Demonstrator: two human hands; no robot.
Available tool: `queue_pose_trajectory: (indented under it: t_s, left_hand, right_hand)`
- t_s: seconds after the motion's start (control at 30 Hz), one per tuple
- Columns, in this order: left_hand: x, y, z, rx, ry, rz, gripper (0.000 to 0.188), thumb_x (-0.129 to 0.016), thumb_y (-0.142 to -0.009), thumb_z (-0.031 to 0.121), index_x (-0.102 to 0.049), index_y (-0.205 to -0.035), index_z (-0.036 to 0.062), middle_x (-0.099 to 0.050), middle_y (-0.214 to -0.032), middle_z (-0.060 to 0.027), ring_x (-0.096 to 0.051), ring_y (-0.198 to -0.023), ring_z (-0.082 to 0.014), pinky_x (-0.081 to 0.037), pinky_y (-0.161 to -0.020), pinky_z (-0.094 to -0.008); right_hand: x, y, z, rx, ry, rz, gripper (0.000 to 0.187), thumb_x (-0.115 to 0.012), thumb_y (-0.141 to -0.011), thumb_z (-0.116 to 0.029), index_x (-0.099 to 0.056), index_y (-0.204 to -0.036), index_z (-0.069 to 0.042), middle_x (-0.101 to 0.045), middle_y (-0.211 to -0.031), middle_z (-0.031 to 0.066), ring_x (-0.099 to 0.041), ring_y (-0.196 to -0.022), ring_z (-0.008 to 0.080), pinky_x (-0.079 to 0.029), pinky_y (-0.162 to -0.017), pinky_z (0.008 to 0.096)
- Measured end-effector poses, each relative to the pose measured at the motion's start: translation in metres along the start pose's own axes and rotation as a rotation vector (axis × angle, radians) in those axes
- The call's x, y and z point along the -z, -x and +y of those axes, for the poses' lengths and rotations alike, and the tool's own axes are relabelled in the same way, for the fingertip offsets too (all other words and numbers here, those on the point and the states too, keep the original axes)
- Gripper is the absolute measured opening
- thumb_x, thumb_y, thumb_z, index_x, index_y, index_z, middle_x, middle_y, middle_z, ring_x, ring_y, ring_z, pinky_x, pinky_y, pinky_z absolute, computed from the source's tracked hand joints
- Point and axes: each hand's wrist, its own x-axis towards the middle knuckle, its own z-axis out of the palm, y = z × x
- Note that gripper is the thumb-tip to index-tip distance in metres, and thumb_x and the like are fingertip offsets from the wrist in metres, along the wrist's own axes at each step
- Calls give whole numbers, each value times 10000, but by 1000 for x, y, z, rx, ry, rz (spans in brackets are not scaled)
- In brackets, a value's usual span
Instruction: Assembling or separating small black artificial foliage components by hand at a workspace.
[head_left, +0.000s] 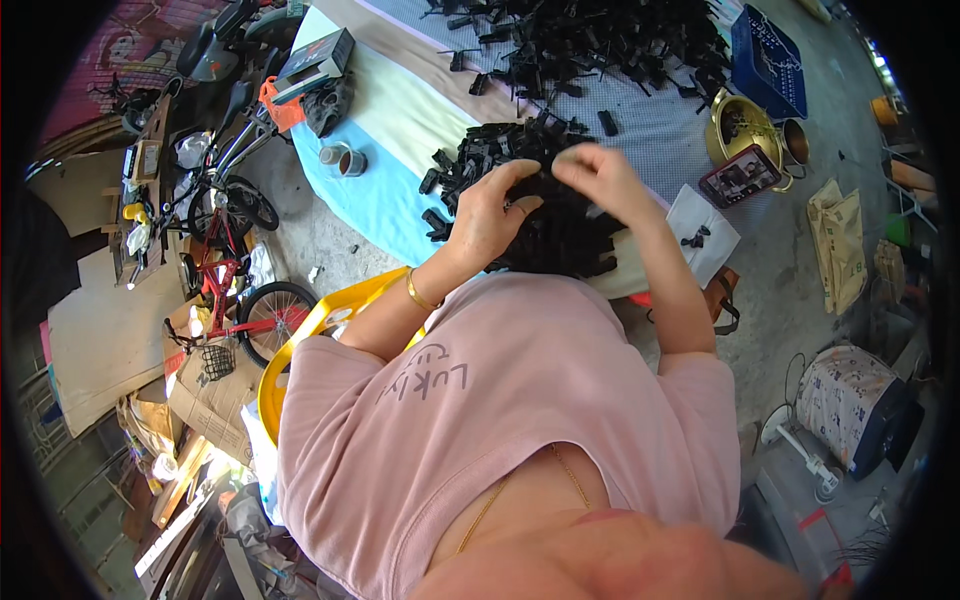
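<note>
My left hand, with a gold bangle at the wrist, and my right hand meet fingertip to fingertip over a heap of small black plastic parts right in front of me. Both hands pinch a small black part between them, and the fingers hide most of it. The heap lies on a blue-and-white cloth spread on the floor. A larger scatter of the same black parts covers the far side of the cloth.
A phone leans on a brass bowl at the right, with a blue crate behind. A white sheet carries a few parts. A yellow tub and bicycles stand at my left.
</note>
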Motion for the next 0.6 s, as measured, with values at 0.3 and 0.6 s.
queue_pose_trajectory:
  t_s: [0.3,0.6]
  left_hand:
    - [-1,0,-8,-254,-200,-139,365,-702,-646,62,-584,-990,37,-588,-994,-117,-498,-1018,-305,-419,-862,-367]
    - [14,-5,-19,162,372,-34,264,-595,-812,49,-533,-1059,-18,-576,-993,-80,-570,-889,-154,-462,-775,-242]
  right_hand:
    - [25,-126,90,-155,889,428,373,-533,-755,-198,-552,-1107,-76,-619,-901,211,-593,-847,373,-469,-737,462]
    - [33,-118,97,-139,952,375,286,-607,-714,-214,-610,-957,-64,-633,-843,162,-610,-818,327,-479,-724,431]
